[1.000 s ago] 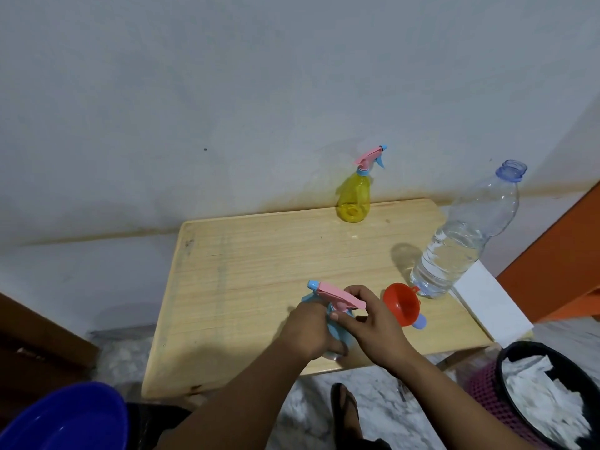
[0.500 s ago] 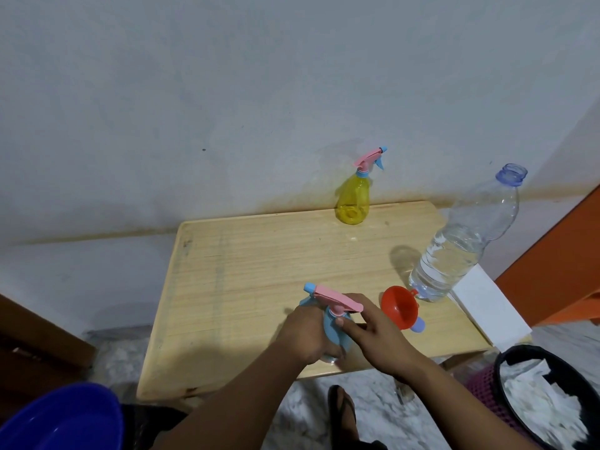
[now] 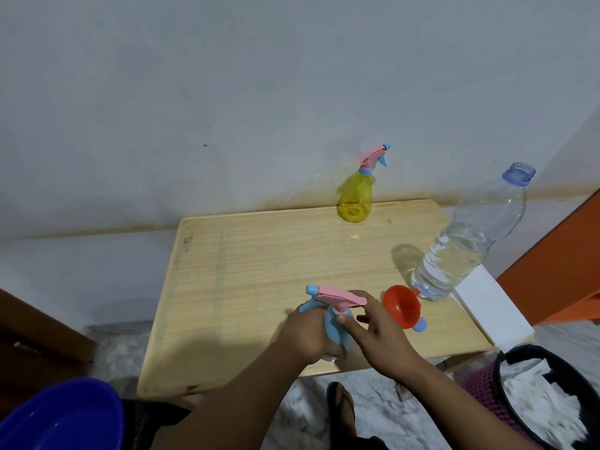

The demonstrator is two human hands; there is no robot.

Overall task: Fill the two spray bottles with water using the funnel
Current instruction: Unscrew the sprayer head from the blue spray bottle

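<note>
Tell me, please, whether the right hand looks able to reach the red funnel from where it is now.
Probably yes. The right hand pinches the neck of the blue spray bottle, and the red funnel lies just beside it on the table with nothing between them; it must only let go first.

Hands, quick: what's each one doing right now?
Left hand: grips the blue spray bottle body.
Right hand: pinches the bottle's pink spray head.

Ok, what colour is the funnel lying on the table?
Red-orange; the funnel lies on its side beside the water bottle, shown clearly in the head view.
</note>
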